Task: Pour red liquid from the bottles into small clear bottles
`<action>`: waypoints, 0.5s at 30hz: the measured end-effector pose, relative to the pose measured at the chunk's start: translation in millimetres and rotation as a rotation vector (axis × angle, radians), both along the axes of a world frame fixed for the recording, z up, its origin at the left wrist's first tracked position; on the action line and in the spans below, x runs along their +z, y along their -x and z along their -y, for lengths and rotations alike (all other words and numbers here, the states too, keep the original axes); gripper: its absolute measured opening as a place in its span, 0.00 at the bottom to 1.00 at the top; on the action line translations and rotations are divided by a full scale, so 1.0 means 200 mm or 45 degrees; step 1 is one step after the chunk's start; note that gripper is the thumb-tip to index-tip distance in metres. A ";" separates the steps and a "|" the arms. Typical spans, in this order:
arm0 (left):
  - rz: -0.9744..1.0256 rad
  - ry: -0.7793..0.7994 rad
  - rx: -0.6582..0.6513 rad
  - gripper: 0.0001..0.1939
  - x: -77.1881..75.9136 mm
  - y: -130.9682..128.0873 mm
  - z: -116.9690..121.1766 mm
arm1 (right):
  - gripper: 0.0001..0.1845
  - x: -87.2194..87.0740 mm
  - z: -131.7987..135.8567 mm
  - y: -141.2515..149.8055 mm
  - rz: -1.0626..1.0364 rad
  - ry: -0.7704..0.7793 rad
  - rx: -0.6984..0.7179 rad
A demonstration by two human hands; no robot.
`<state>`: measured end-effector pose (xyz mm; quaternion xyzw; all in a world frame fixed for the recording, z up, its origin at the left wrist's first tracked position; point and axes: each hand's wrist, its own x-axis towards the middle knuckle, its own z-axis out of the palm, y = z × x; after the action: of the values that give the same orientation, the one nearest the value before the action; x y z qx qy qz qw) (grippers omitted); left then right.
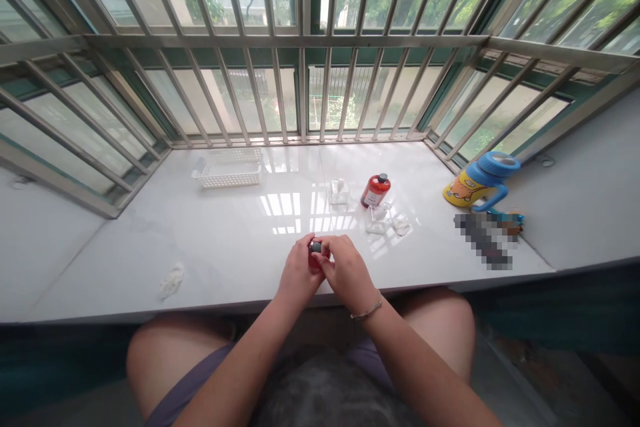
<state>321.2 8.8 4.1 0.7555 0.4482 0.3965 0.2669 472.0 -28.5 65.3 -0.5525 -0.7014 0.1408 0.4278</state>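
Close to the front edge of the white counter, a small red bottle with a dark cap sits between my two hands. My left hand is wrapped around the bottle's body from the left. On the other side, my right hand has its thumb and fingers pinched at the cap. Much of the bottle is covered by my fingers. Beyond my hands stands a larger red bottle with a dark cap and a pale label. Near it are a clear container and another clear container.
A white perforated basket rests at the back left of the counter. Crumpled white tissue lies front left, another white wad right of centre. A blue and yellow mug stands right, beside a blurred-out dark object. Metal bars border the back.
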 end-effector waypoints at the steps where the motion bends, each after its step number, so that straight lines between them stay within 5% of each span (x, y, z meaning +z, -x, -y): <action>1: -0.010 0.020 -0.024 0.34 0.00 0.02 0.01 | 0.11 0.01 0.00 0.00 0.011 0.017 0.004; 4: -0.075 0.044 -0.021 0.41 0.01 0.12 0.08 | 0.12 0.03 -0.01 -0.01 0.021 0.068 0.011; 7: -0.171 -0.001 0.035 0.27 -0.04 0.32 0.20 | 0.12 0.03 -0.01 -0.01 0.020 0.111 0.032; 10: -0.287 -0.059 0.017 0.08 -0.14 0.65 0.34 | 0.11 0.03 0.00 -0.01 -0.008 0.128 0.062; 15: -0.588 0.107 0.409 0.17 -0.31 1.33 0.53 | 0.10 0.00 -0.01 -0.02 -0.083 0.179 0.052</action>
<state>55.6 -97.0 -57.1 0.7332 0.6272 0.2323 0.1226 476.8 -27.2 64.8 -0.5619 -0.6865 0.2161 0.4077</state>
